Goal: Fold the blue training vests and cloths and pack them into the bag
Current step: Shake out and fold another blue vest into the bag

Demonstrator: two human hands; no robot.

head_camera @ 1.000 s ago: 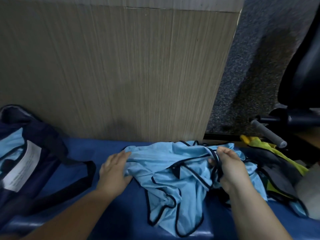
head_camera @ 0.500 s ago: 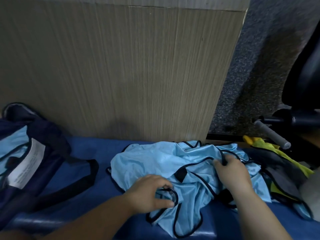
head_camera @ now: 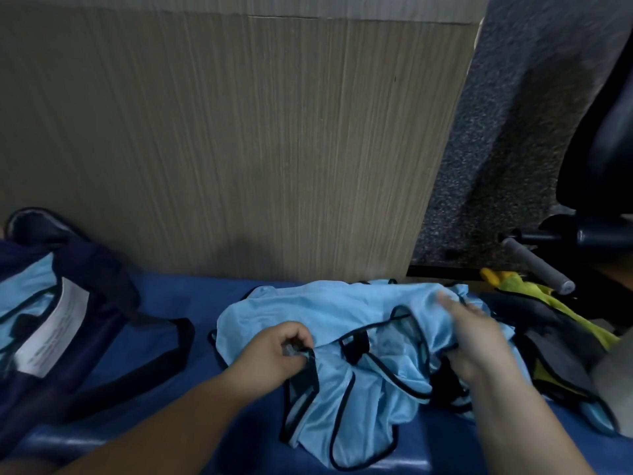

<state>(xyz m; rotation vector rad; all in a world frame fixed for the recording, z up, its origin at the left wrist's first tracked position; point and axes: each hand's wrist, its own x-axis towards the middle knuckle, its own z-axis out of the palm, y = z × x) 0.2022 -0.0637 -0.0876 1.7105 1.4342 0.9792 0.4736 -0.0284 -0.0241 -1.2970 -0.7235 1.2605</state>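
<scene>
Wood-grain panelling (head_camera: 239, 149) fills the background, with grey carpet (head_camera: 496, 132) and a dark office chair (head_camera: 603, 138) off to the right. Below it runs a blue desk (head_camera: 178, 296), and on this the light blue vest (head_camera: 308, 313) lies crumpled. Its bulk stretches roughly left to right, and one end spills toward the person over the near edge.

The left hand (head_camera: 274, 351) sits at the vest's left side, its fingers (head_camera: 298, 337) curled and pinching the black trim. The right hand (head_camera: 476, 341) rests on the vest's right side. Its fingers (head_camera: 445, 299) are blurred but look stretched out flat over the cloth, gripping nothing that can be seen.

The vest is not yet folded. Judging by this, the hands would need to draw apart along its long axis to spread it flat.

The navy bag (head_camera: 92, 269) stands open at the far left of the desk, well apart from the vest, with its strap (head_camera: 168, 358) trailing toward the hands. Light blue cloth (head_camera: 30, 303) and a white sheet (head_camera: 51, 334) already lie inside. The left hand is the nearer one to the bag, so packing would mean carrying the vest leftward.

A heap of yellow and grey vests (head_camera: 555, 341) lies just beside the blue one on the right.
</scene>
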